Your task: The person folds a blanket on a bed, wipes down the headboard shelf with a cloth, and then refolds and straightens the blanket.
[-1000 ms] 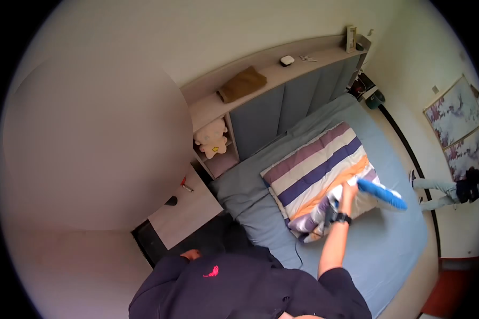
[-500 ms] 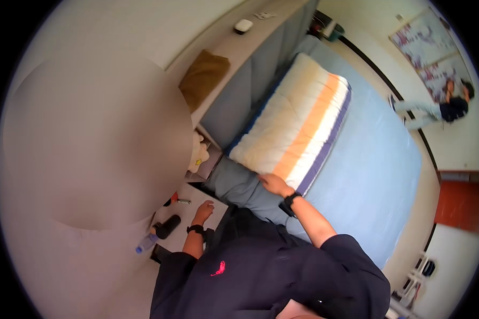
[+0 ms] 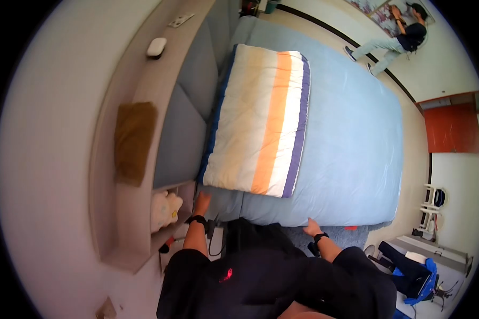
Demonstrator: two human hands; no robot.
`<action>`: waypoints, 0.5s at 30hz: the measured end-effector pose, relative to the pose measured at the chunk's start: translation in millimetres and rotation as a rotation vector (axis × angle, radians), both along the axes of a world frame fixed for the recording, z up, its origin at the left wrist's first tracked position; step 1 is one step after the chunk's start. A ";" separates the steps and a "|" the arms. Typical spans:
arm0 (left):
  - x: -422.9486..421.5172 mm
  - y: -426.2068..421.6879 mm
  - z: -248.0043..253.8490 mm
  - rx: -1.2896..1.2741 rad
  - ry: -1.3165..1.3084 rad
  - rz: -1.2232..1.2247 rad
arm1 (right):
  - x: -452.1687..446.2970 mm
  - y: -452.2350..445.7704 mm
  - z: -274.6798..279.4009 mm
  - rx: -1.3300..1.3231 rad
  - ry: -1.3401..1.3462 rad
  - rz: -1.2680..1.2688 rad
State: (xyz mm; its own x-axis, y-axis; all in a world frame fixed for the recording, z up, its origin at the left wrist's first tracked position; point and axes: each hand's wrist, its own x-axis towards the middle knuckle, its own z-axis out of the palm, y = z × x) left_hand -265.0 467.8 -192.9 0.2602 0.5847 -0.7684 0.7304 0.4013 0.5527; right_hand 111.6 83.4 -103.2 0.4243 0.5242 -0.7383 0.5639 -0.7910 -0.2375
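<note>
A folded striped quilt [image 3: 250, 122] in cream, orange, white and purple lies flat on the light blue bed sheet [image 3: 351, 143], up against the padded headboard. My left hand [image 3: 203, 202] is at the near side of the bed by the headboard, just below the quilt's near left corner. Its fingers point forward, seemingly apart, and I see nothing in them. At the bed's near edge, my right hand [image 3: 312, 227] is loosely open with a finger or thumb raised, touching or close to the sheet. A dark band circles each wrist.
The headboard shelf [image 3: 138, 90] holds a brown folded cloth [image 3: 135, 142] and a white case [image 3: 156, 48]. A plush toy [image 3: 166, 209] sits in the cubby beneath. Across the bed, a person [image 3: 404, 40] is by the wall. Clothes [image 3: 418, 276] hang at lower right.
My view has turned and shifted. My right hand has come off the quilt's near edge to the bed's side. My left hand has moved from above the bedside table to beside the headboard.
</note>
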 end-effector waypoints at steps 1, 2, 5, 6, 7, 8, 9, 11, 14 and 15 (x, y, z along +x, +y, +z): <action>10.2 4.6 -6.0 0.054 0.064 0.040 | -9.5 31.0 5.3 -0.011 -0.067 0.019; 20.3 10.4 -13.6 0.110 0.127 0.085 | -19.7 66.9 9.4 -0.021 -0.133 0.041; 44.0 39.1 2.2 -0.018 0.004 0.321 | -28.2 151.9 -3.4 0.135 -0.193 0.120; 50.4 42.1 2.6 -0.091 -0.055 0.441 | -31.0 184.5 5.1 0.152 -0.217 0.119; 48.9 40.8 -14.6 -0.134 -0.181 0.538 | -31.6 203.6 -13.9 0.185 -0.291 0.071; 47.9 42.7 -24.5 -0.135 -0.172 0.528 | -31.2 216.2 -37.1 0.214 -0.361 0.022; 45.5 44.8 -29.6 -0.288 -0.381 0.734 | -30.1 229.1 -53.3 0.219 -0.345 -0.034; 48.5 43.0 -32.3 -0.389 -0.567 1.018 | -18.7 248.9 -45.2 0.299 -0.278 -0.093; 69.3 49.4 8.2 -0.197 -0.341 0.620 | 18.8 234.7 -27.4 0.631 -0.280 -0.031; 89.3 50.6 24.3 -0.104 -0.162 0.590 | 34.8 226.2 -14.6 0.732 -0.303 -0.075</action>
State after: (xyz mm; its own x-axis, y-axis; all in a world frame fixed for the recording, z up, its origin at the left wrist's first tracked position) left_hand -175.7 518.4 -168.6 0.0335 0.5896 -0.8070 0.2791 0.7698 0.5740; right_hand 146.5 309.6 -117.8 0.6047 0.7939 -0.0637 0.6387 -0.5312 -0.5567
